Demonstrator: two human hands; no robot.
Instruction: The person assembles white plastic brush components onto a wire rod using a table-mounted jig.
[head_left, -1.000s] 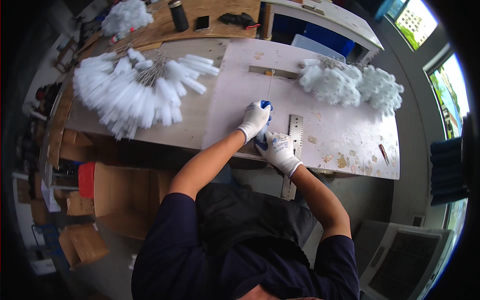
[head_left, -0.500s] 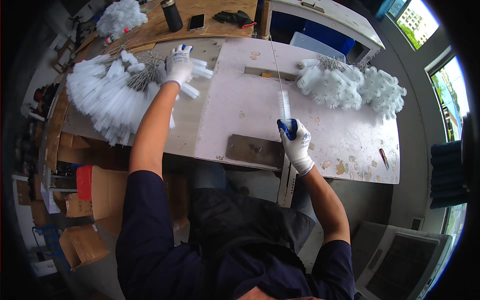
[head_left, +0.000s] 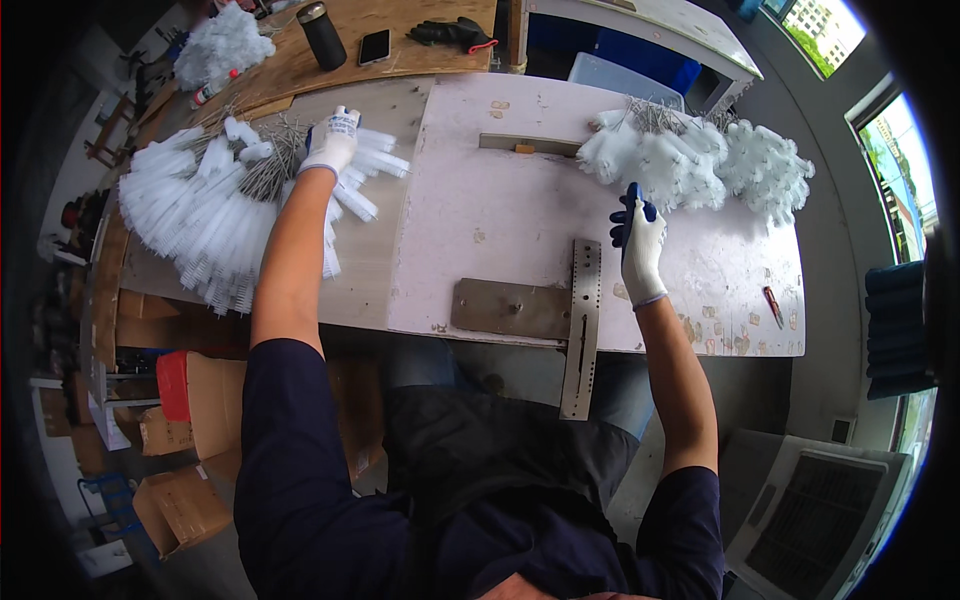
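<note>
At upper left, white brushes (head_left: 215,215) are grasped by the gloved left hand (head_left: 331,142), while the right hand (head_left: 640,238) is clenched near brown cartons (head_left: 190,440) lower left.

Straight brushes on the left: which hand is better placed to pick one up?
The left hand. It already rests on the straight brushes at their wire ends. The right hand is far across the table, near the bent brushes.
</note>
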